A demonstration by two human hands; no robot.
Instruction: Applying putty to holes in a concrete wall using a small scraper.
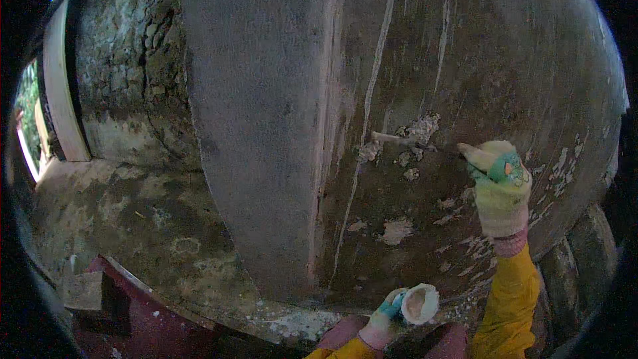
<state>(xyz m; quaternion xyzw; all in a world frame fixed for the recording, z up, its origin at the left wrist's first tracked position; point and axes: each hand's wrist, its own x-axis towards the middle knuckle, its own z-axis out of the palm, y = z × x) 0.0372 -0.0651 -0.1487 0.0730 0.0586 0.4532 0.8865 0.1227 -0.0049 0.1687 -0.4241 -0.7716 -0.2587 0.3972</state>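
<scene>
My right hand (498, 176), in a pale work glove with green patches, is closed around a thin hand tool; its handle end is hidden in the glove. The tool's narrow, pale end (395, 138) points left and lies against the dark wall (492, 60), among rough whitish patches of filler (425, 126). I cannot make out the tool's exact kind. Low in front of me, my gloved left hand (384, 316) grips a white cup (422, 304) from its left side. The cup's mouth faces me, and pale material coats its inside.
A smooth grey panel-like strip (256, 93) runs down the wall to the left. Beyond it stand a stained, cracked wall (133, 80) and a pale wooden post (63, 86). A block (88, 291) rests on a dark red surface (146, 326) at lower left.
</scene>
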